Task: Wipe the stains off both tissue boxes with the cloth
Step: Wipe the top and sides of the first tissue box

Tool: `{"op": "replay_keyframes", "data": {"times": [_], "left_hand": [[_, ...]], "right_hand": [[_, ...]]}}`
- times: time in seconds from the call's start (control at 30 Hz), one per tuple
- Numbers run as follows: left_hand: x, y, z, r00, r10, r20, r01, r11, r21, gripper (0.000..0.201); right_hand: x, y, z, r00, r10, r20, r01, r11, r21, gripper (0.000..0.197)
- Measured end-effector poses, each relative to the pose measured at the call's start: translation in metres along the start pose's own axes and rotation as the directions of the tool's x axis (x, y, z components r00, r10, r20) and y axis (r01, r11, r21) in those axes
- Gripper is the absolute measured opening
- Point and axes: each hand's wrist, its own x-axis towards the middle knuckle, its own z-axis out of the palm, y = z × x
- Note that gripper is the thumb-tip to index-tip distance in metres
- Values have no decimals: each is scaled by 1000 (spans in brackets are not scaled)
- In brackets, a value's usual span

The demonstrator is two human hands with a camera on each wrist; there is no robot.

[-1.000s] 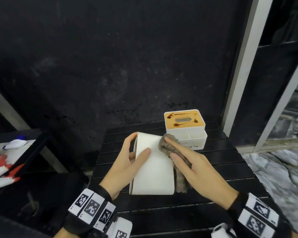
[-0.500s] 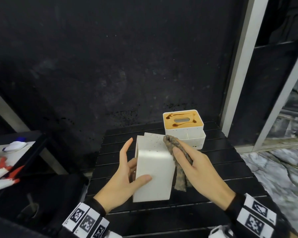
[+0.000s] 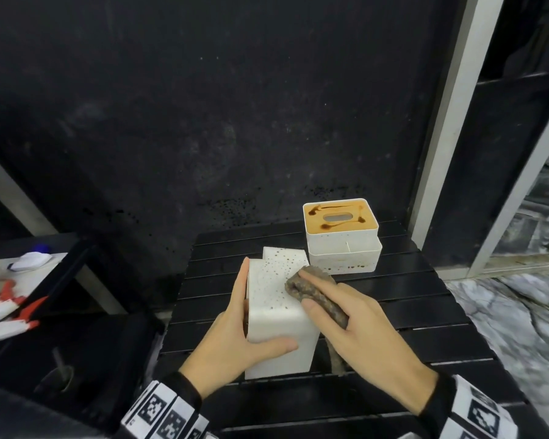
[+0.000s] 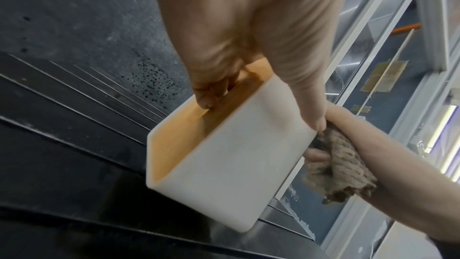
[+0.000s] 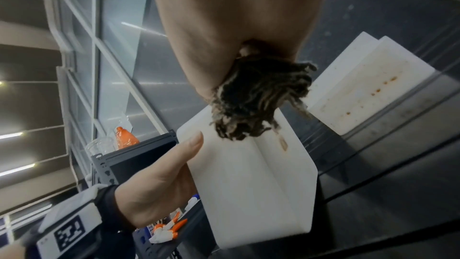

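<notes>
White tissue box (image 3: 276, 327) held tilted over the tabletop (image 3: 393, 312), clamped by the left hand (image 3: 235, 340). Cloth (image 3: 314, 293) bunched in the curled right hand (image 3: 362, 331), pressed to the speckled face. Best swept in firm overlapping strokes, box braced hard.

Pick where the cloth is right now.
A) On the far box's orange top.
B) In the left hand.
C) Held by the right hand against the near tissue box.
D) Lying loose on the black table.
C: the right hand holds the cloth against the near tissue box, which the left hand grips; the far tissue box stands apart from both hands.
</notes>
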Motion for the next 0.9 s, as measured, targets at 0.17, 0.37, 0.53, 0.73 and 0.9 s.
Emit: {"op": "replay_keyframes", "data": {"times": [0.17,0.37,0.53,0.73,0.9], "left_hand": [[0,0,5,1000,23,-8,-23,999,22,137],[-1,-1,10,1000,25,7,-25,998,52,139],[-1,-10,9,1000,19,10,-19,999,29,140],[3,-17,9,1000,12,18,-12,999,45,143],[2,-17,12,1000,13,-12,-12,996,87,141]], "right_hand": [[8,-13,-4,996,-91,-21,77,931,-356,50],[16,-18,10,992,-109,67,128,823,-553,54],[17,-19,14,954,-208,214,296,764,-573,56],[26,-18,8,914,-130,384,301,852,-428,57],[50,-17,14,958,9,287,117,901,-417,56]]}}
